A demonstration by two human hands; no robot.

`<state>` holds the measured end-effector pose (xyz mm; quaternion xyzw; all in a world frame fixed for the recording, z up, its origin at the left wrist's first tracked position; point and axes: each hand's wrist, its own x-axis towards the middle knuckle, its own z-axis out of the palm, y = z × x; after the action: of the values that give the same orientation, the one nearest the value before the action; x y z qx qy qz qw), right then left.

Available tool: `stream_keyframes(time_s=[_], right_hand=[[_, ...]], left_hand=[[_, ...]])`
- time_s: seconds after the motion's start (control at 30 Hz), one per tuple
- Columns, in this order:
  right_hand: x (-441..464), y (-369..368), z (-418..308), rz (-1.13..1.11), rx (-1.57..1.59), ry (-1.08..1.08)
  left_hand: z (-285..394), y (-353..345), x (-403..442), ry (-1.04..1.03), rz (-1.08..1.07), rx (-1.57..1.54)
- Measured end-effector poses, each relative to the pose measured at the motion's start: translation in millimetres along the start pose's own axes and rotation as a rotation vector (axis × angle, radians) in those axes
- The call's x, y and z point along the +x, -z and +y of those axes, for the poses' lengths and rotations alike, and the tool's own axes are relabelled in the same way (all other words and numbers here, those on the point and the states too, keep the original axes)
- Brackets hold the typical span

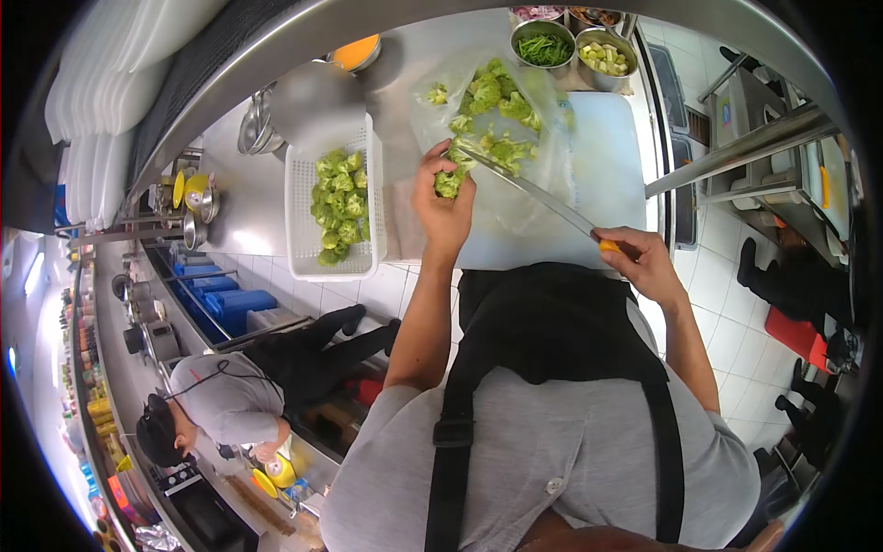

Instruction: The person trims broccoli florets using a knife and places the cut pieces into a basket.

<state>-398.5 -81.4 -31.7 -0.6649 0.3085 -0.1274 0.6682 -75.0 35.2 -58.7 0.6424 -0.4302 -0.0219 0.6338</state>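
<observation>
Centre of the frame, and the left hand (441,204) has its fingers curled in, thumb and fingertips closed on a floret (448,184), apparently to steady it near the blade. From the right comes the knife (554,204), slanting up and left, its orange handle pinched by the right hand (641,261); that light, nearly closed grip looks suited to guiding the tip. Under it all, upper centre, lies the board (614,156), probably giving the blade a firm bed. The bag (557,124) spreads over it, mouth hard to make out, more broccoli (487,92) within, handy to the fingers. And left of centre, the basket (295,207) holds pieces (340,204) together, beside the left hand, likely for easy reach.
</observation>
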Motion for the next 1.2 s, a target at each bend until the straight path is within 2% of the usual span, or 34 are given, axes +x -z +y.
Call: stream_keyframes(time_s=[0.13,0.23,0.33,0.43,0.57,0.67,0.73,0.8,0.9,0.93,1.03,1.1,1.2], right_hand=[[4,-6,6,0.048,-0.024,0.086],[10,-14,7,0.063,-0.072,0.088],[21,-15,-9,0.061,-0.152,-0.055],[31,-18,3,0.097,-0.032,-0.073],[32,-16,10,0.113,0.009,-0.056],[29,-15,10,0.108,-0.019,-0.081],[28,-15,14,0.112,0.0,-0.107],[29,-15,19,0.122,0.021,-0.128],[29,-17,17,0.112,0.008,-0.135],[30,-15,22,0.091,0.007,-0.09],[35,-19,21,0.104,-0.012,-0.082],[38,-24,19,0.123,-0.011,-0.135],[39,-26,25,0.15,-0.004,-0.178]], left_hand=[[-1,-3,-1,-0.013,0.008,-0.022],[9,-10,-11,0.059,-0.01,-0.004],[15,-20,-25,0.008,-0.101,-0.093],[25,-22,-34,0.018,-0.139,-0.127],[21,0,-30,0.023,-0.024,-0.185],[28,53,-8,-0.012,0.157,0.178],[7,95,6,0.001,0.321,0.332],[-23,142,14,0.114,0.353,0.487],[-39,162,31,0.06,0.41,0.995],[-21,148,43,-0.097,0.43,0.965],[30,67,57,0.125,0.107,0.279],[42,18,60,0.285,-0.304,0.048],[-14,-33,69,0.101,-0.402,0.267]])
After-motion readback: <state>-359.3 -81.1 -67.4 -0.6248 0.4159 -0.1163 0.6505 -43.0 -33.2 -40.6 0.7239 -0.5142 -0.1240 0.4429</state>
